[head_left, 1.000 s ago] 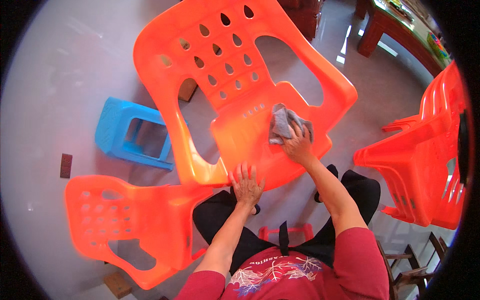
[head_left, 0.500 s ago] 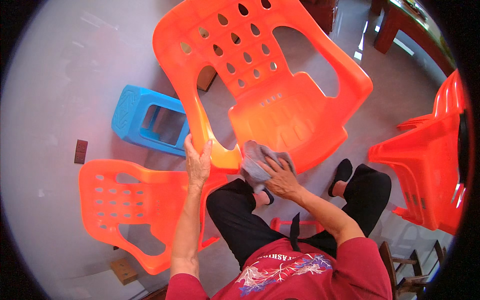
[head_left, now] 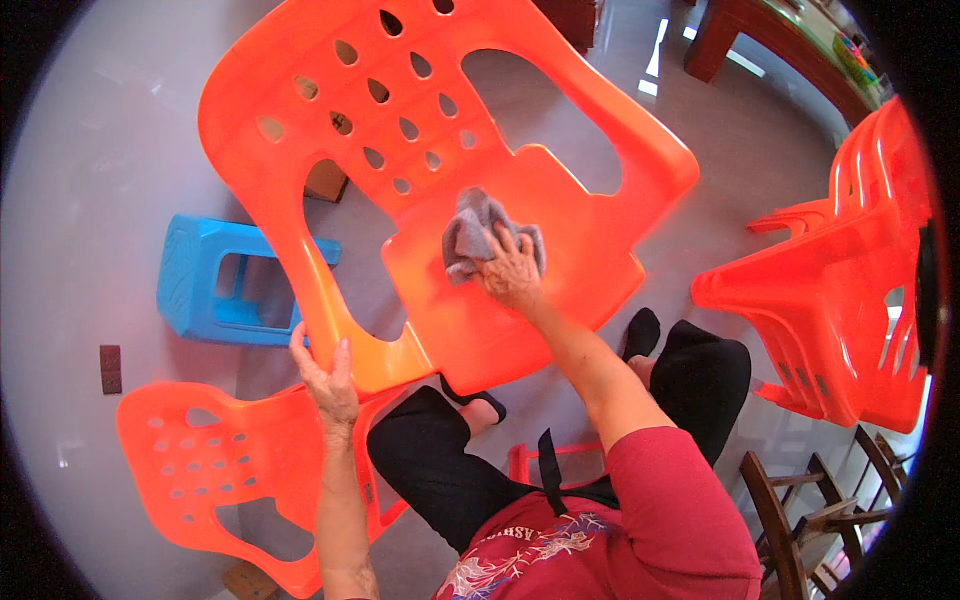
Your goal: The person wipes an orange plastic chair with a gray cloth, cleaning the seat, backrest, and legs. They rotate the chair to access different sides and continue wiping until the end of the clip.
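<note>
A large orange plastic armchair (head_left: 580,230) stands in front of me, with teardrop holes through its backrest. My right hand (head_left: 511,270) presses a crumpled grey cloth (head_left: 466,238) onto the seat, fingers spread over it. At the front end of the chair's left armrest, my left hand (head_left: 328,385) grips the edge, the thumb on top and the fingers round the outer side.
A second orange chair (head_left: 215,465) sits at the lower left, and a blue plastic stool (head_left: 200,280) is by the wall. On the right are stacked orange chairs (head_left: 800,290) and a dark wooden chair (head_left: 790,530). A wooden table (head_left: 760,50) stands far right.
My right hand has moved the cloth from the front of the left armrest onto the middle of the seat. My left hand still holds the armrest. The whole view has shifted.
</note>
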